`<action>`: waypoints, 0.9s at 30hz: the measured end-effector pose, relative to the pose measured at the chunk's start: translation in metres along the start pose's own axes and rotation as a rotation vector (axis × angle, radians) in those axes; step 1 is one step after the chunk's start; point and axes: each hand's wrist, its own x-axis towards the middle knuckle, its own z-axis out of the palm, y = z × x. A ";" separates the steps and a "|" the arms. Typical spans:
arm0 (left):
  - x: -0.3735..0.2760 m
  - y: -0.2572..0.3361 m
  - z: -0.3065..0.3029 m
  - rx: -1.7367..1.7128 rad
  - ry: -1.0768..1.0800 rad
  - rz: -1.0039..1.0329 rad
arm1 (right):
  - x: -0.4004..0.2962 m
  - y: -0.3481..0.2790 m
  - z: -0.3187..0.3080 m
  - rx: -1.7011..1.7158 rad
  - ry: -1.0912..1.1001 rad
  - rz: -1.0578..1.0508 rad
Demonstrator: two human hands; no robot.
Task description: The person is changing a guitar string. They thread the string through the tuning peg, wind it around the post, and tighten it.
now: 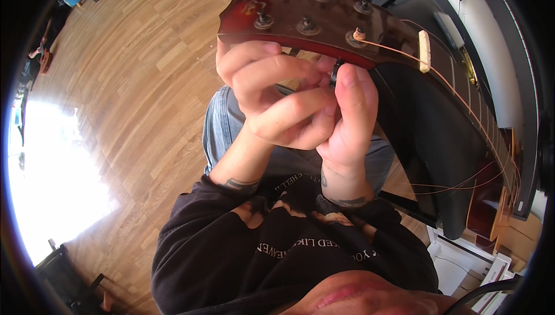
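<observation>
A dark red guitar headstock (295, 9) lies across the top, its face toward me. My right hand (355, 111) has its thumb and fingers around a black tuning peg button (334, 73) below the headstock's near edge. Beside it, my left hand (277, 89) is curled, one fingertip against that edge; what its inner fingers hold is hidden. A copper-coloured string (390, 48) is wound on the nearest tuner post (358, 35) and passes over the pale nut (424, 50) along the fretboard (466, 85). The other visible posts carry no string.
Loose strings (451, 188) stick out near the guitar body (483, 206) at right. A long keyboard-like instrument (494, 55) curves along the right rim. White furniture (455, 267) stands at lower right. A black chair-like object (69, 280) is at lower left on the wooden floor (143, 98).
</observation>
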 end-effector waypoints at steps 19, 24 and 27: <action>0.012 0.003 -0.002 0.030 -0.049 -0.027 | 0.005 0.036 -0.022 -0.515 0.015 -0.864; 0.011 0.006 -0.002 0.017 -0.063 -0.065 | 0.006 0.034 -0.016 -0.517 0.035 -0.833; 0.008 0.005 -0.002 -0.014 -0.009 -0.080 | 0.009 0.030 -0.021 -0.604 -0.012 -0.891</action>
